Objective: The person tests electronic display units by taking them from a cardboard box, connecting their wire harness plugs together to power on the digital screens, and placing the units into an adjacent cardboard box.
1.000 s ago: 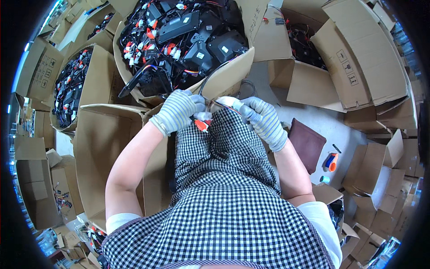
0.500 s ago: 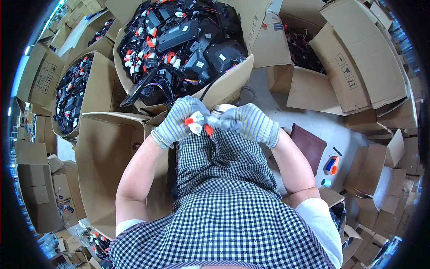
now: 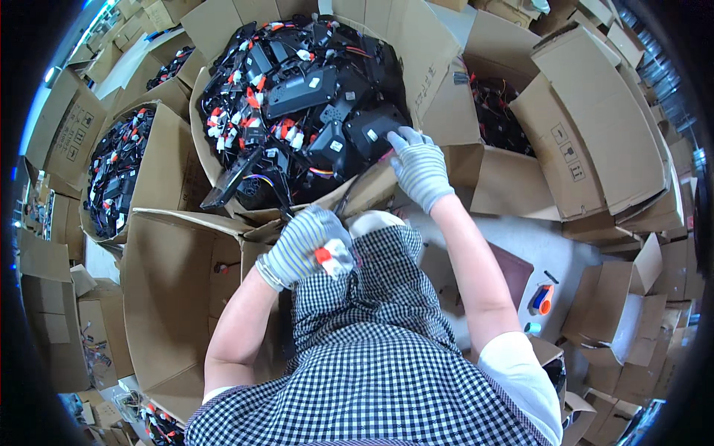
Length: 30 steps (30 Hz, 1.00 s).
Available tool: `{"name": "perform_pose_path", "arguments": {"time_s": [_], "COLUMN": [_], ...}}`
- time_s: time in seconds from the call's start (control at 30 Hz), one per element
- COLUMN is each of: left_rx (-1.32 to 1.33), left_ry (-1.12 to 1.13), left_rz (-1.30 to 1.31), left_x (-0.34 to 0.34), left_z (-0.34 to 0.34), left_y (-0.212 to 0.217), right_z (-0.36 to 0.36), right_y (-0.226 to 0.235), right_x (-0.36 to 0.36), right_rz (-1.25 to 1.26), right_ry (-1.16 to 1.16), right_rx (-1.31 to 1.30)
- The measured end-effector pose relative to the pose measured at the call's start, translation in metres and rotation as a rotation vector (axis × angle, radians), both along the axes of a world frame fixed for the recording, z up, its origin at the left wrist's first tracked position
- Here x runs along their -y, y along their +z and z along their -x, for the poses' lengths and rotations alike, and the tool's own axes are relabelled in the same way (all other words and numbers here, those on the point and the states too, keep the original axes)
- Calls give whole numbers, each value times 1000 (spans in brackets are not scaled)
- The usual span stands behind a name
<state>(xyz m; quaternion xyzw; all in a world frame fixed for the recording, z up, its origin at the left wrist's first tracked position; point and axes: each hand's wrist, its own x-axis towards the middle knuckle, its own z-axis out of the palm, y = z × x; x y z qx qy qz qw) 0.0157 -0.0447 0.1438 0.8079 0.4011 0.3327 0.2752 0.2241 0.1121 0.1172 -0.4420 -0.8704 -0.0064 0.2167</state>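
Hands: two, both in striped knit gloves.
Left hand (image 3: 303, 247): clenched around one white-and-red connector (image 3: 332, 257), held over the lap, near the box flap.
Right hand (image 3: 418, 165): arm extended forward, fingers spread, resting on one black module (image 3: 372, 132); not gripping.
Large carton (image 3: 431, 52): one, piled with black modules and wiring; count indeterminable.

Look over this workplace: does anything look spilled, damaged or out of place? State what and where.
Nothing looks spilled or broken. The black parts and wires lie tangled but inside the big carton. The left hand holds a red and white connector; the right hand reaches into the carton. An orange tool lies on the floor.
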Motion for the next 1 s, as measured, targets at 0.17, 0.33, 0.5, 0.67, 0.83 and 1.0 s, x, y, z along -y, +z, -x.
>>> {"name": "perform_pose_path", "arguments": {"time_s": [0.17, 0.33, 0.5, 0.67, 0.83, 1.0], "left_rx": [-143, 120, 3, 251, 270, -141], "left_ry": [-65, -154, 54, 305, 919, 1198], "left_rz": [-48, -141, -610, -797, -1196, -1633], "left_x": [6, 8, 33, 68, 101, 153], "left_z": [2, 11, 22, 32, 51, 108], "left_y": [-1, 4, 43, 77, 112, 142], "right_z": [-1, -3, 14, 64, 131, 135], "right_y": [-9, -8, -2, 29, 48, 91], "right_x": [-51, -60, -25, 37, 126, 213], "right_rz": [123, 64, 946, 1369, 1838, 1274], "right_ry": [106, 61, 526, 531, 973, 1458], "right_rx": [172, 0, -1794, -1878, -1442, -583]}}
